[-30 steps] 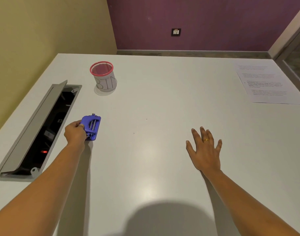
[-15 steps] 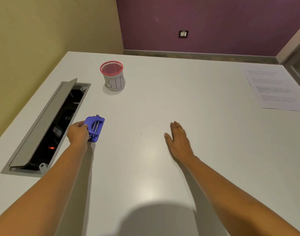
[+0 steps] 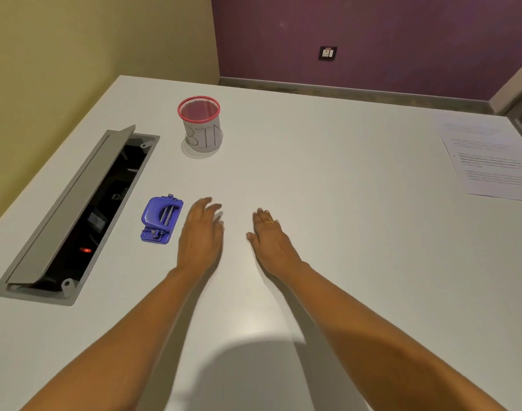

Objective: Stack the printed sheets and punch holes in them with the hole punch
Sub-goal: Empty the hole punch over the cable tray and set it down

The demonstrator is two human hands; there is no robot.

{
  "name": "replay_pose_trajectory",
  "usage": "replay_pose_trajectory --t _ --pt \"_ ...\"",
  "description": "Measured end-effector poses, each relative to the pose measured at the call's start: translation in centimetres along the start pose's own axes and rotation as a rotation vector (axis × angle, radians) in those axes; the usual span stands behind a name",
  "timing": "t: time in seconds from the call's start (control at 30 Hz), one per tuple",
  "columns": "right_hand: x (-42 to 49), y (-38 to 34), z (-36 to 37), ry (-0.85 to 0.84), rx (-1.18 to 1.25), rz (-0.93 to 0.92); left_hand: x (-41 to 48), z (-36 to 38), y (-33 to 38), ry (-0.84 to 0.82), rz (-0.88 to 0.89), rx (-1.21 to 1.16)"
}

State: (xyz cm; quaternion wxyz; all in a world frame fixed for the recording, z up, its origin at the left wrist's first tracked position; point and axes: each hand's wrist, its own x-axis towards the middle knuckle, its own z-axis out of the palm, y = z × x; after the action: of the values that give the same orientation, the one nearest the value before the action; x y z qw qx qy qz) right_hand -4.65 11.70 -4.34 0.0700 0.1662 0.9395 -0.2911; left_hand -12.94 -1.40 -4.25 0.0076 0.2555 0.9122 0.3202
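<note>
A blue hole punch [image 3: 161,219] lies on the white table [image 3: 342,247], left of centre. My left hand [image 3: 201,235] hovers just to its right, fingers apart, holding nothing and not touching the punch. My right hand [image 3: 270,240], with a ring on one finger, rests flat and open on the table a short way to the right of my left hand. The printed sheets [image 3: 488,161] lie overlapping at the far right edge of the table, well away from both hands.
A red-rimmed mesh cup labelled BIN [image 3: 201,124] stands behind the punch. An open cable tray [image 3: 75,215] with its grey lid raised is sunk into the table at the left. Yellow and purple walls lie beyond the table.
My left hand has let go of the hole punch and moved right of it. My right hand has slid left, closer to my left hand.
</note>
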Motion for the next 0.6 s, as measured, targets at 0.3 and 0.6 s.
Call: replay_pose_trajectory --t 0.3,0.6 --pt "-2.1 -1.4 1.9 0.105 -0.195 -0.218 -0.5 2.2 -0.6 -0.090 -0.020 0.161" --pt "-1.0 -1.6 0.4 0.199 -0.459 -0.385 -0.4 2.4 -0.8 -0.055 -0.011 0.176"
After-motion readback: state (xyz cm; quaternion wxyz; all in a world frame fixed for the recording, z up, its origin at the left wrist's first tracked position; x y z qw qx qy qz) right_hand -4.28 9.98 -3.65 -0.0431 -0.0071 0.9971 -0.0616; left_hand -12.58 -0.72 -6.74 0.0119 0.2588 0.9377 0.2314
